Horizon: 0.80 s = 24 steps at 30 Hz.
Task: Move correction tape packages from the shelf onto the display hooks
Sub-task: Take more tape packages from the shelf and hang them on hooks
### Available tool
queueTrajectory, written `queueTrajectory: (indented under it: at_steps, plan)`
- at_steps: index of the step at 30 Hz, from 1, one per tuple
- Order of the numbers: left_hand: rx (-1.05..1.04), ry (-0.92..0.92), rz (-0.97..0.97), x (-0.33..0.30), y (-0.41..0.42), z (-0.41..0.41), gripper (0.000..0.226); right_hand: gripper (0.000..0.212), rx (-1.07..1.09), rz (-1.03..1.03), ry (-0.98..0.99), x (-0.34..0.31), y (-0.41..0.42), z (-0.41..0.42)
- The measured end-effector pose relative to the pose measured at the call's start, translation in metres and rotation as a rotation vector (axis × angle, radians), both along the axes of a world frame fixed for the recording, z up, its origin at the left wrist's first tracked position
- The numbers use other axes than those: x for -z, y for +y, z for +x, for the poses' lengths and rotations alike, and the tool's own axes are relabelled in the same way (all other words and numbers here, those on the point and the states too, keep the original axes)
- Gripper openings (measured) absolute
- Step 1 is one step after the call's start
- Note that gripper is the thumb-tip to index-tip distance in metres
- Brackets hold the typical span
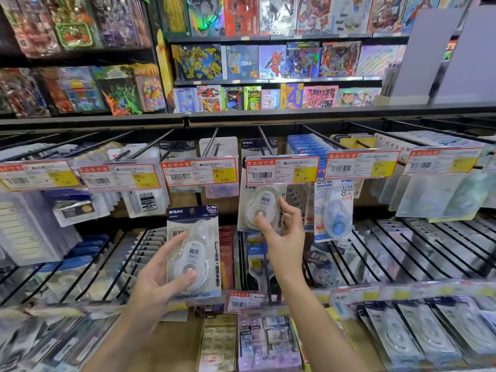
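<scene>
I hold a pack [193, 251] in my left hand [158, 277], thumb on the blister, fingers behind | right hand [281, 232] pinches the hung pack [261, 208] under its hook [265, 142] | light, stiff card, slick blister, so I'd grip the edges and keep the punch hole clear.

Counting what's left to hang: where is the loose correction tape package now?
In the left hand, centre-left of the head view, the correction tape package is held up below the 6.80 price tag.
</scene>
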<state>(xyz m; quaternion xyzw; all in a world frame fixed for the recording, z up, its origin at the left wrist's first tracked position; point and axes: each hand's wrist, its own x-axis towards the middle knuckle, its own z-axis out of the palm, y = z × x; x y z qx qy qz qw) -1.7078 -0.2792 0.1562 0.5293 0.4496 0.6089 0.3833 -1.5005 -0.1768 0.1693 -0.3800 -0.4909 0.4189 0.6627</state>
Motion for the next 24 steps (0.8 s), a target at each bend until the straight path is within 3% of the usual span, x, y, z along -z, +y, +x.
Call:
queueTrajectory:
  at_steps: [13, 20, 24]
  plan:
    - [-0.048, 0.141, -0.020, -0.013, 0.015, 0.001, 0.065, 0.038, 0.037, 0.023, 0.084, 0.003, 0.060, -0.022]
    - [-0.082, 0.193, -0.020, -0.022, 0.028, 0.006, 0.060, 0.048, 0.065, -0.015, 0.098, 0.008, 0.094, -0.027]
    - [-0.058, 0.232, -0.032, -0.026, 0.032, 0.001, 0.066, 0.031, 0.062, 0.008, 0.086, 0.007, 0.102, -0.030]
